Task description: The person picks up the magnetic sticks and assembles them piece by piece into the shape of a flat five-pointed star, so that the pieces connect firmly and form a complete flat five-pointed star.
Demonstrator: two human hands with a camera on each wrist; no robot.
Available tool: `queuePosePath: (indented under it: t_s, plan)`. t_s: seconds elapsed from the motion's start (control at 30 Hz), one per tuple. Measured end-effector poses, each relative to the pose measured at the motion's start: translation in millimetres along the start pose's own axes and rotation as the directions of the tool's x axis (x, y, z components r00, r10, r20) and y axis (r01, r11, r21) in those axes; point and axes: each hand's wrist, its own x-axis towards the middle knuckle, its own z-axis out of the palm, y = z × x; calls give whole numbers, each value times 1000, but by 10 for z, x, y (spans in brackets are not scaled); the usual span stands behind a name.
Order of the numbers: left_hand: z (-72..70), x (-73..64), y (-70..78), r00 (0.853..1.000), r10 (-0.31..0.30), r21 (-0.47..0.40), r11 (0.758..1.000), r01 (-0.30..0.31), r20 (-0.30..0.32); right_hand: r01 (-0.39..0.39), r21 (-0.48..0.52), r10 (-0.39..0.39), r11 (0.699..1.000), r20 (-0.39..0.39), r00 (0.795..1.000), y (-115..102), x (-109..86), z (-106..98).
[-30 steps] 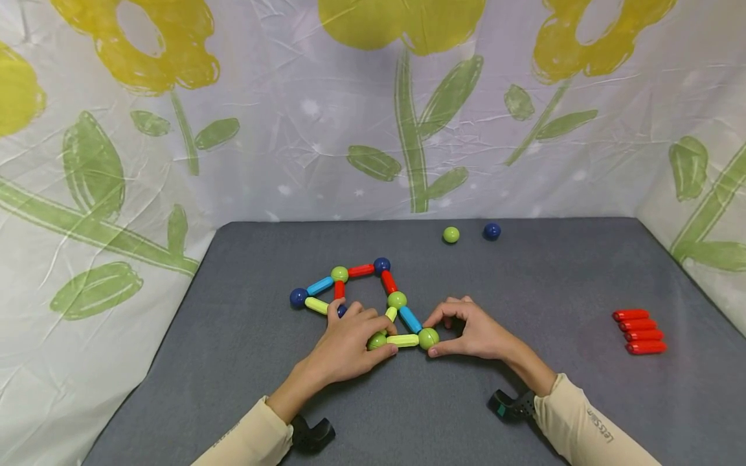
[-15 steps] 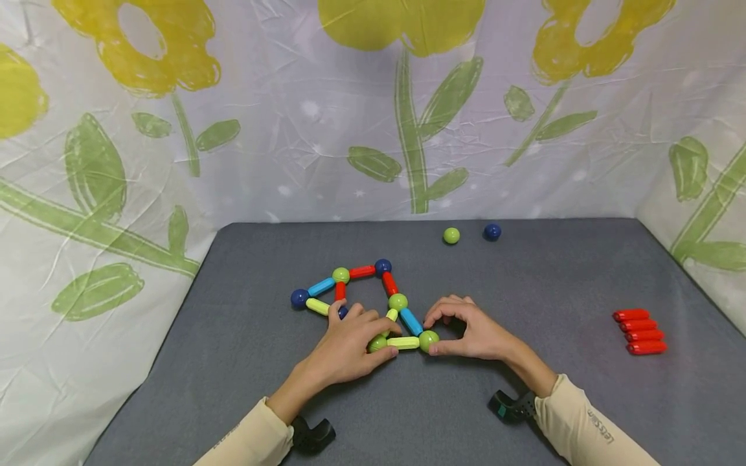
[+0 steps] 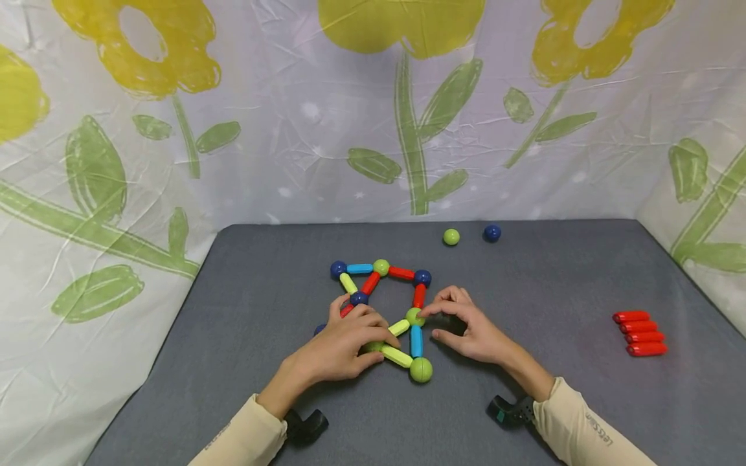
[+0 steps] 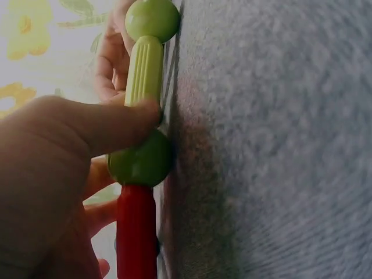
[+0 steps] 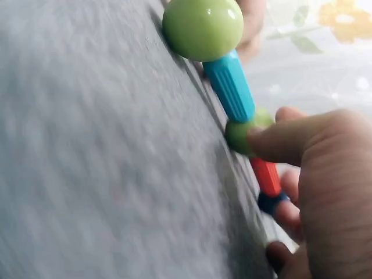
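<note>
A flat frame of magnetic building rods and balls lies on the table. My left hand [image 3: 344, 343] covers its left part and pinches a green ball [image 4: 141, 160] between thumb and fingers. From that ball a yellow-green rod [image 3: 397, 356] runs to the near green ball [image 3: 421, 370]. At the frame's right side my right hand [image 3: 474, 330] touches another green ball [image 3: 415, 316] with its index finger; in the head view its thumb stands apart from that ball. A blue rod [image 3: 416, 341] joins these two right-side balls. The left hand partly hides a dark blue ball [image 3: 319, 329].
Toward the back edge of the grey table [image 3: 553, 278] sit a loose green ball [image 3: 451, 237] and a loose dark blue ball [image 3: 492, 233]. Several red rods [image 3: 644, 333] lie in a row at the right. A flower-printed cloth [image 3: 262, 149] hangs behind.
The frame has turned clockwise; its far part has swung right and its near right corner has come closer. The right hand has shifted from the corner green ball to the one above it.
</note>
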Motion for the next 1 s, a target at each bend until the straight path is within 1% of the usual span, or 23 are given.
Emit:
queuePosePath:
  t_s: [0.1, 0.13, 0.23, 0.3, 0.4, 0.63, 0.7, 0.73, 0.83, 0.93, 1.0]
  plan:
    - [13, -6, -9, 1000, 11, 8, 1000, -11, -14, 31, -77, -30, 997, 5, 1000, -42, -7, 41]
    - [18, -7, -10, 1000, 12, 10, 1000, -12, -16, 43, -95, -41, 995, 17, 999, -57, -7, 58]
    - [29, -3, -9, 1000, -10, 7, 1000, 10, -5, 84, -124, -76, 989, 69, 995, -109, -9, 112]
    - [28, -1, -7, 1000, -25, 2, 1000, 25, 5, 102, -128, -90, 986, 94, 991, -142, -8, 146]
    - [24, 2, -9, 999, -44, -6, 999, 44, 19, 112, -137, -98, 984, 105, 990, -171, -5, 179]
    - [11, 4, -12, 998, -58, -30, 998, 60, 38, 86, -111, -74, 990, 106, 992, -179, 0, 183]
    - [5, 2, -21, 997, -62, -37, 997, 64, 42, 79, -88, -73, 993, 71, 995, -162, 0, 188]
    - [3, -2, -28, 997, -63, -43, 997, 65, 40, 71, -81, -68, 994, 40, 997, -149, 0, 193]
    - [-10, -11, -41, 996, -77, -65, 995, 80, 37, 29, -68, -35, 997, -86, 996, -106, 8, 203]
    - [-12, -13, -51, 994, -100, -76, 992, 102, 40, -48, -94, 27, 994, -211, 977, -86, 17, 204]
    - [-8, -9, -51, 993, -109, -78, 991, 112, 40, -99, -105, 68, 989, -268, 961, -83, 22, 202]
